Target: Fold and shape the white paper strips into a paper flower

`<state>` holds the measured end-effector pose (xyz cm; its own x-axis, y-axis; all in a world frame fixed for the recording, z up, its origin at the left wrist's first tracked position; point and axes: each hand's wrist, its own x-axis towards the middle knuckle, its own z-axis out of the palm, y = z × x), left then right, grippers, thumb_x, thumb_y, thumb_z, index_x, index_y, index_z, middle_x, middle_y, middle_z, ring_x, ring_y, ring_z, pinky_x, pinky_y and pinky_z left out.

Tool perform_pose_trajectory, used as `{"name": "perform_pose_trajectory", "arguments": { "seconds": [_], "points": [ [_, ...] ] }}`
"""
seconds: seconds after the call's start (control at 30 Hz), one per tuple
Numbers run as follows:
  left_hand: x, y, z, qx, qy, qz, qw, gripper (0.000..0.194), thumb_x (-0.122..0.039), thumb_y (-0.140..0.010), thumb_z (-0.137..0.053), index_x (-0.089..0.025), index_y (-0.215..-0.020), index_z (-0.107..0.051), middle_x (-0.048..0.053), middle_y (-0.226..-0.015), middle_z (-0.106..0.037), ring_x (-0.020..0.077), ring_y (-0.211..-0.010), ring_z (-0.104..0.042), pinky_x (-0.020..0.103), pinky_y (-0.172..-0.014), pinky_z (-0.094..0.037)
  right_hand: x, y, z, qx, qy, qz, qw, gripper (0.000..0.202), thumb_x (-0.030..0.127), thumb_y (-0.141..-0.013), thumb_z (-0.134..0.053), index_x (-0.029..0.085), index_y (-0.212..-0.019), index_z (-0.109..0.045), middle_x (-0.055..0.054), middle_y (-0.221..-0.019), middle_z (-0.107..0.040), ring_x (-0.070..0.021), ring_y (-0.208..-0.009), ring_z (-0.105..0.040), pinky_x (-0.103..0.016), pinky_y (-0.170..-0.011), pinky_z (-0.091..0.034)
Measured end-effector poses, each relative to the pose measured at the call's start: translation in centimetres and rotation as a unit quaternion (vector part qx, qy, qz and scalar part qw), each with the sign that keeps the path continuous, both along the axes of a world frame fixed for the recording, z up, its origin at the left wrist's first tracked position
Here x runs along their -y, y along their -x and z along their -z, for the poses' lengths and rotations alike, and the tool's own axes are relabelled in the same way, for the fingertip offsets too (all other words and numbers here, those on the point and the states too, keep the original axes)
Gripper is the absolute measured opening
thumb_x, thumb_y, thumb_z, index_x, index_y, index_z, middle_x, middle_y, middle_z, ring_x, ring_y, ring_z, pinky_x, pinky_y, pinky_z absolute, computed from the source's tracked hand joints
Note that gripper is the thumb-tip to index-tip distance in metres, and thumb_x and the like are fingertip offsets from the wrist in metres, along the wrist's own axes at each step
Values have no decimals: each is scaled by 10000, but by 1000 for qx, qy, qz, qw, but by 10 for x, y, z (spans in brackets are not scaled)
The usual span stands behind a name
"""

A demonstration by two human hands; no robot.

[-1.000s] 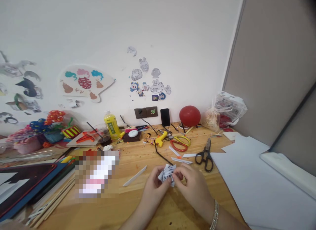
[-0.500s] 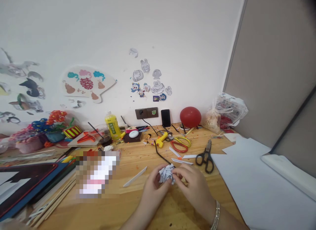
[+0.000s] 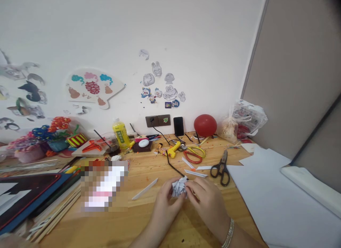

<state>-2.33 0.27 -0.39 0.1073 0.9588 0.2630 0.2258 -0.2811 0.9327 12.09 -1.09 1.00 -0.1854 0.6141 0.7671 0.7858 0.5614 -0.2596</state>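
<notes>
A small white ball of folded paper strips is held above the wooden table near the front middle. My left hand wraps round its left side, with the thumb underneath. On its right side, the fingers of my right hand pinch the paper edge; a beaded bracelet circles that wrist. A thin black stem reaches from beside the paper ball toward the back left. White folded strips lie around, one left of my hands and another just beyond them.
Black scissors lie right of my hands, beside large white paper sheets. Farther back are a yellow glue gun, red-and-yellow-handled scissors, a red balloon and a yellow bottle. Wooden sticks lie at left.
My right hand has shifted very slightly left and its fingers sit closer against the paper ball. The left hand's hold looks the same. The view has moved a little.
</notes>
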Motion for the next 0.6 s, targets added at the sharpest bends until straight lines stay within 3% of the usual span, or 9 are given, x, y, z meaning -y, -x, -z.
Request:
{"name": "perform_pose_trajectory", "arguments": {
  "seconds": [0.6],
  "points": [
    [2,1,-3,-51,-22,9,998,311,-129,-671,-566,-170,-975,-618,91,-984,-682,248,-917,-613,369,-833,-471,0,-1,-3,110,-26,26,993,299,164,-902,-360,187,-702,-581,-21,-616,-552,-169,-560,-503,-283,-526,-311]
  ]
}}
